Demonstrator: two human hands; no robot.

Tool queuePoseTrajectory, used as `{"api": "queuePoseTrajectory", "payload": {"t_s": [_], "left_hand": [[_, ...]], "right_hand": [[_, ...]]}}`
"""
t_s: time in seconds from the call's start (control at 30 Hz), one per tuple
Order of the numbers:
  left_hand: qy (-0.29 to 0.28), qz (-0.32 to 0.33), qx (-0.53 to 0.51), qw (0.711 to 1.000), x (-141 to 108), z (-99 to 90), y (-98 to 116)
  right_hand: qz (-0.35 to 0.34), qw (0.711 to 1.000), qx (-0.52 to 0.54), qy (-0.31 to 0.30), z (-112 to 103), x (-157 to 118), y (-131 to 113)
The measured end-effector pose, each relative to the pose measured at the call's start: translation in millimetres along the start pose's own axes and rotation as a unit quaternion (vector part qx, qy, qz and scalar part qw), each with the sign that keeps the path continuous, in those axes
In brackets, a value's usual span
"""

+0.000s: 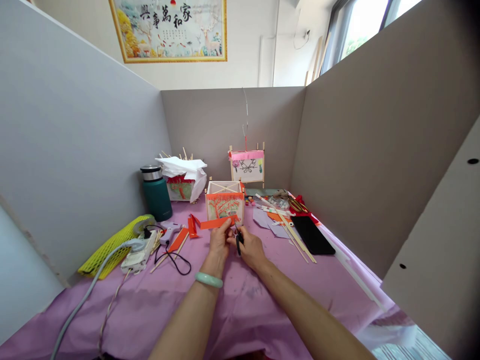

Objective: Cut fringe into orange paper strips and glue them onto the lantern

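Observation:
A strip of orange paper [212,224] is pinched in my left hand [220,242], which wears a pale green bangle at the wrist. Close beside it, my right hand [252,247] grips a pair of scissors [239,241] with dark handles. The blades meet the right end of the strip. Folded orange paper [192,226] lies at the strip's left end. Just behind my hands stands a box-shaped paper lantern [225,206] with a stick frame, an orange fringe and a painted tree. A second lantern [247,167] with a pink top stands farther back.
At left are a teal bottle [156,197], another lantern [180,188] under white paper, a glue gun [170,232], a power strip [139,255] and yellow netting [112,245]. To the right lie wooden sticks [294,237] and a black phone [313,235]. Grey partitions [232,115] enclose the table.

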State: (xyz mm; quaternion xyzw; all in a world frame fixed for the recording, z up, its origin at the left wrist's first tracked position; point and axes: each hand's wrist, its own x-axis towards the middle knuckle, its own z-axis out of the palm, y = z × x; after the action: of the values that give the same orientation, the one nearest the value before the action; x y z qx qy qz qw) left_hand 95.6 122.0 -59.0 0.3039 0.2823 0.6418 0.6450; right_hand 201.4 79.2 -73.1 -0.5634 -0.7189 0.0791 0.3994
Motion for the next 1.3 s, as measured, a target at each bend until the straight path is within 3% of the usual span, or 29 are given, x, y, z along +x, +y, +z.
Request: {"api": "queuePoseTrajectory", "payload": {"t_s": [1.3], "left_hand": [[0.015, -0.012, -0.006, 1.000, 0.8, -2.1, 1.4]], "right_hand": [[0.002, 1.000, -0.010, -0.029, -3.5, -2.0, -5.7]]}}
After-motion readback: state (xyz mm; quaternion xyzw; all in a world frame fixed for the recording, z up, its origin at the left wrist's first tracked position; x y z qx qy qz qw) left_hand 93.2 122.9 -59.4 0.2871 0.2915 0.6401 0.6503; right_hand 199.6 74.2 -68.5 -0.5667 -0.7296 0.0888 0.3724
